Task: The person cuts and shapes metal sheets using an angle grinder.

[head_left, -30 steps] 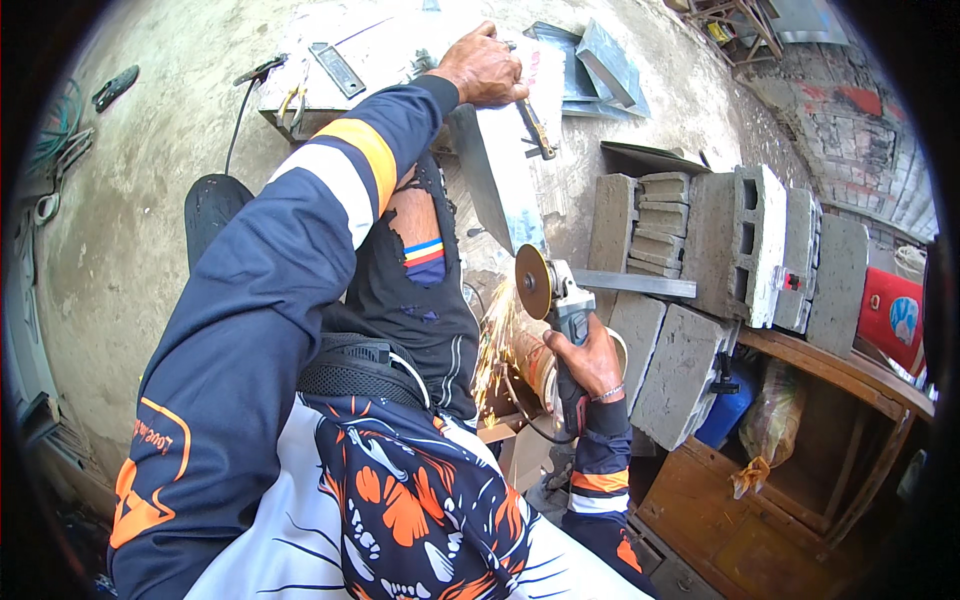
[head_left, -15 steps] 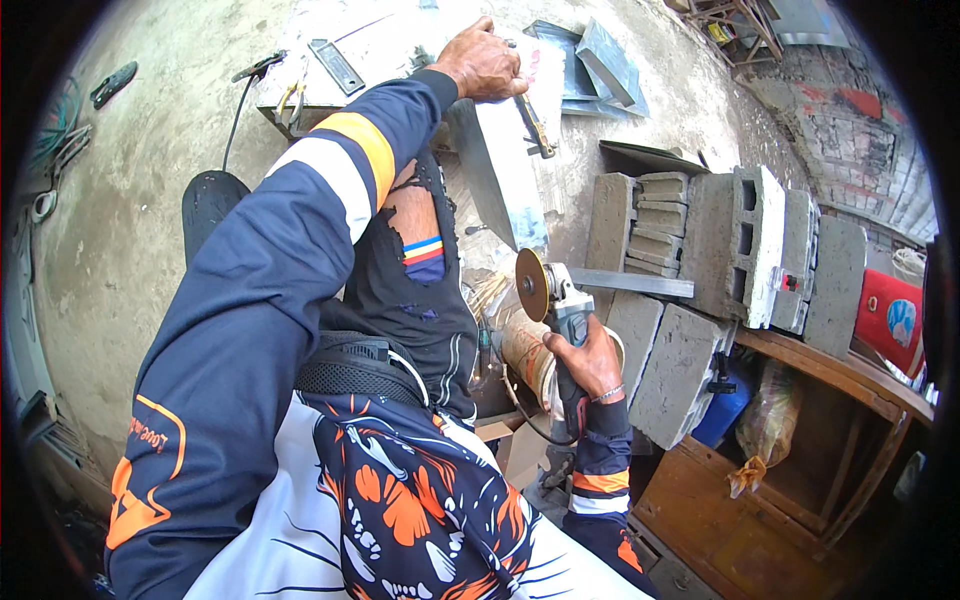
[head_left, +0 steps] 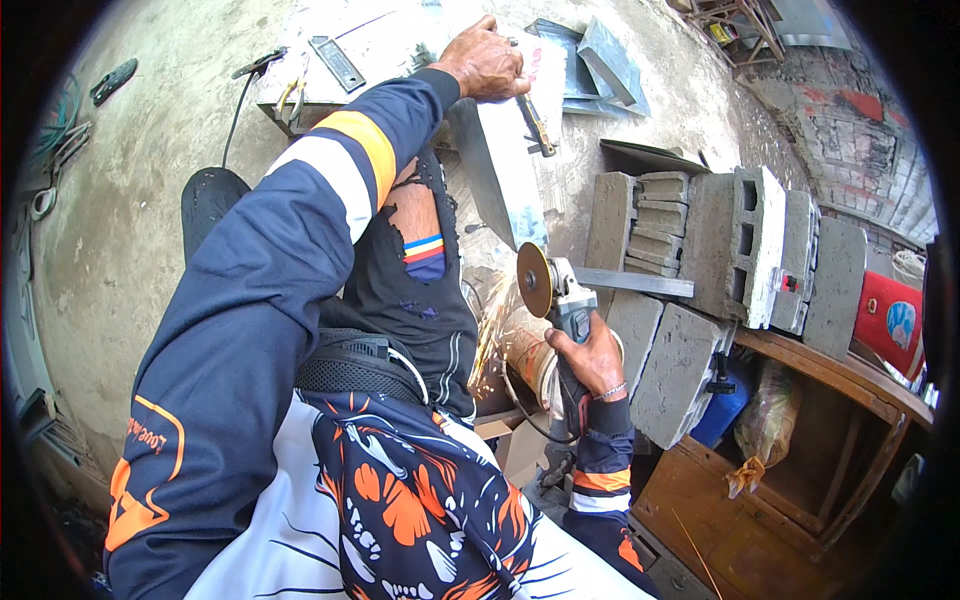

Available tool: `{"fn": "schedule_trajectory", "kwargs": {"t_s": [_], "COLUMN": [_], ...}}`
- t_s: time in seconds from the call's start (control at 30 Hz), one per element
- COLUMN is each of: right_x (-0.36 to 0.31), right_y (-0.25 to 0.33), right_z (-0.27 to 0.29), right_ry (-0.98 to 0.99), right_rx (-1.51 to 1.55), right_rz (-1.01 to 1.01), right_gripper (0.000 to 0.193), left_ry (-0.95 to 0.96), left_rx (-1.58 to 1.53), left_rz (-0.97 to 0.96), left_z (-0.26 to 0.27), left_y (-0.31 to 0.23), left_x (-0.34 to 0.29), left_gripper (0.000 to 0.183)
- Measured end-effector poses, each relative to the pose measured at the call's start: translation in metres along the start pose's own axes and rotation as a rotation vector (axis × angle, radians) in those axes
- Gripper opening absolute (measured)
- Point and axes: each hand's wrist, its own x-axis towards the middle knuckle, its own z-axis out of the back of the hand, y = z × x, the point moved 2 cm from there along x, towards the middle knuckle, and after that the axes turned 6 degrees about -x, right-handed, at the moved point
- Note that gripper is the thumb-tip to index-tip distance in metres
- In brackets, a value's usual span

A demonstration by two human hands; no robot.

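My right hand (head_left: 593, 362) is wrapped round the body of an angle grinder (head_left: 572, 318). Its brown disc (head_left: 535, 279) meets the near end of a long bent sheet-metal piece (head_left: 500, 175), and sparks (head_left: 490, 345) stream down toward me. At the far end of that piece, my left hand (head_left: 484, 62) bears down on it with curled fingers; the fingertips are partly hidden. Beside this hand, a slim dark and yellow tool (head_left: 536, 124) lies on the metal.
Grey concrete blocks (head_left: 710, 235) stand on the right, with a flat metal bar (head_left: 635, 282) by them. Beyond lie folded metal pieces (head_left: 607, 65). Pliers (head_left: 292, 100) and a dark slotted tool (head_left: 337, 65) rest at the work table's left. A wooden cabinet (head_left: 760, 490) is at lower right.
Sparks have grown much brighter and spread below the disc. The grinder has shifted very slightly away from me. My left hand stays in place.
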Motion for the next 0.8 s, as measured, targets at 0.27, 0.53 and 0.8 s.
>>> {"fn": "schedule_trajectory", "kwargs": {"t_s": [0.27, 0.53, 0.8], "right_x": [-0.002, -0.001, -0.002], "right_y": [0.007, 0.009, 0.014], "right_z": [0.002, 0.003, 0.005], "right_ry": [-0.012, 0.003, 0.003], "right_rx": [0.019, 0.028, 0.045], "right_rz": [0.006, -0.005, 0.001], "right_gripper": [0.06, 0.06, 0.06], "left_ry": [-0.03, -0.033, -0.072], "left_rx": [0.022, 0.023, 0.003], "left_rz": [-0.001, -0.015, -0.022], "left_z": [-0.002, -0.002, 0.002], "left_y": [-0.002, -0.002, -0.007], "left_x": [-0.002, -0.004, -0.008], "left_gripper": [0.052, 0.051, 0.047]}}
